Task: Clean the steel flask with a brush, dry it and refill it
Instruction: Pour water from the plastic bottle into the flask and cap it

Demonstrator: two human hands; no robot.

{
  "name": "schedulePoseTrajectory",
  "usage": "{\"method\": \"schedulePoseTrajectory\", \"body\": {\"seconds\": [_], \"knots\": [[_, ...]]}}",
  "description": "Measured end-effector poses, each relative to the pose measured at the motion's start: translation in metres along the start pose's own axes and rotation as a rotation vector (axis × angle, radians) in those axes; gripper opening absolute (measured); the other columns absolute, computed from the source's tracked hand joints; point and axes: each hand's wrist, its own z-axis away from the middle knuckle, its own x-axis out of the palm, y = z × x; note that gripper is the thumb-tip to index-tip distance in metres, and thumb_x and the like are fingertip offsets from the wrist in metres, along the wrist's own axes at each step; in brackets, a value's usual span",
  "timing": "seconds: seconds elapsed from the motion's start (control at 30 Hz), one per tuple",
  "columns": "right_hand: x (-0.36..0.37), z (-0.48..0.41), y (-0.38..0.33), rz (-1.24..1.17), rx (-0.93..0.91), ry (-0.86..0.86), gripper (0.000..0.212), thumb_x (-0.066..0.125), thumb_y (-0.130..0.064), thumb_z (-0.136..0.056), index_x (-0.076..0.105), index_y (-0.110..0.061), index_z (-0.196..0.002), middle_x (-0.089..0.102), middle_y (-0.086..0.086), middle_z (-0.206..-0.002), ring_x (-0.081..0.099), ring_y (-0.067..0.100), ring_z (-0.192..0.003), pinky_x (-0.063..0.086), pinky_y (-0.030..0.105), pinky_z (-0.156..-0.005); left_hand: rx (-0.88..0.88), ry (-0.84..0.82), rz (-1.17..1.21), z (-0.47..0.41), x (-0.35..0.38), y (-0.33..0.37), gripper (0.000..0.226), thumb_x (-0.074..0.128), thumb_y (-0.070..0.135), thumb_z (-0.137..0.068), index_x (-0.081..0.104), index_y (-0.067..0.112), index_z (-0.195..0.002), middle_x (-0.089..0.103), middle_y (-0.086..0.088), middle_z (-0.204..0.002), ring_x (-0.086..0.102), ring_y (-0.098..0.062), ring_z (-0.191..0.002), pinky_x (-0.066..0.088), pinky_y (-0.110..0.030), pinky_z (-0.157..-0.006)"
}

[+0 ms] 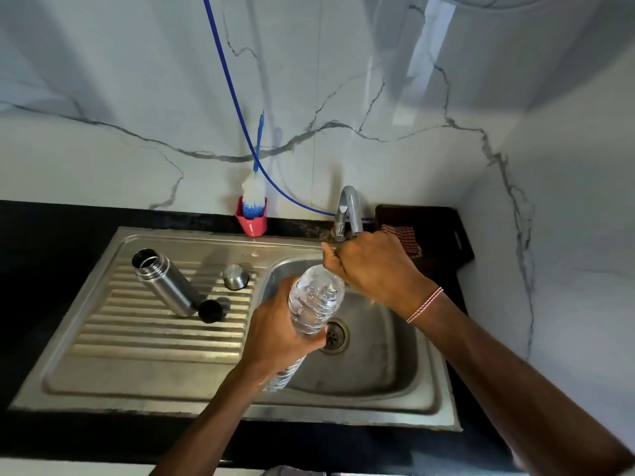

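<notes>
Quantities: one steel flask (pixel 161 283), one steel cap (pixel 235 276), one black stopper (pixel 210 311), one plastic bottle (pixel 316 300), one brush (pixel 254 195), one red holder (pixel 252 226), one tap (pixel 348 206), one sink (pixel 388 365), one blue hose (pixel 238 104), one checked cloth (pixel 403 237). Hands: two, left hand (pixel 275 334) and right hand (pixel 374 266).

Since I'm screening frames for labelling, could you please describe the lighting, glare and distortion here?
Head view: wide-angle bend bows the sink rim; soft glare streaks the marble wall; the steel flask casts a soft shadow on the drainboard; the water bottle, left hand and right hand look sharp; the black counter loses detail.
</notes>
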Motion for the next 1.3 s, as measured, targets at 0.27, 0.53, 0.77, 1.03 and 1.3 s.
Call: {"method": "schedulePoseTrajectory", "body": {"seconds": [0.27, 0.53, 0.77, 1.03, 1.3], "knots": [[0.003, 0.002, 0.008, -0.398, -0.025, -0.208, 0.049, 0.028, -0.064, -0.099, 0.050, -0.020, -0.097, 0.058, -0.003, -0.086, 0.054, 0.017, -0.073, 0.046, 0.034, -0.062, -0.058, -0.128, 0.208, -0.004, -0.017, -0.010, 0.087, 0.093, 0.042, -0.058, 0.051, 0.032, -0.133, 0.074, 0.014, -0.107, 0.071, -0.002, -0.097, 0.060, -0.032, -0.086], [-0.004, -0.007, 0.011, -0.629, -0.058, -0.194, 0.036, 0.063, -0.033, -0.097, 0.070, -0.012, -0.125, 0.064, 0.001, -0.104, 0.061, 0.014, -0.093, 0.053, 0.035, -0.085, -0.065, -0.140, 0.200, -0.006, -0.030, -0.017, 0.086, 0.094, 0.041, -0.059, 0.052, 0.033, -0.133, 0.075, 0.015, -0.107, 0.073, -0.003, -0.098, 0.061, -0.035, -0.087], [-0.006, -0.017, 0.010, -0.901, -0.061, -0.193, 0.033, 0.078, -0.016, -0.086, 0.075, -0.021, -0.119, 0.066, -0.007, -0.101, 0.066, 0.013, -0.093, 0.058, 0.034, -0.081, -0.078, -0.124, 0.207, -0.002, -0.035, -0.027, 0.092, 0.095, 0.040, -0.058, 0.052, 0.028, -0.139, 0.076, 0.012, -0.109, 0.073, -0.005, -0.100, 0.061, -0.037, -0.088], [0.024, -0.032, -0.006, -1.411, 0.223, -0.056, 0.036, 0.082, -0.003, -0.078, 0.074, -0.007, -0.113, 0.076, 0.005, -0.107, 0.072, 0.025, -0.100, 0.058, 0.034, -0.093, -0.129, -0.045, 0.213, 0.012, -0.048, -0.046, 0.083, 0.095, 0.042, -0.055, 0.052, 0.044, -0.127, 0.071, 0.025, -0.112, 0.071, 0.000, -0.102, 0.059, -0.025, -0.088], [0.190, -0.039, -0.054, -1.306, 0.700, -0.169, 0.027, 0.090, -0.005, -0.069, 0.072, -0.021, -0.081, 0.076, -0.002, -0.081, 0.075, 0.013, -0.077, 0.060, 0.029, -0.072, -0.228, 0.130, 0.204, 0.033, -0.066, -0.081, 0.089, 0.097, 0.029, -0.054, 0.052, 0.042, -0.129, 0.071, 0.027, -0.110, 0.072, 0.000, -0.098, 0.054, -0.012, -0.082]]}}
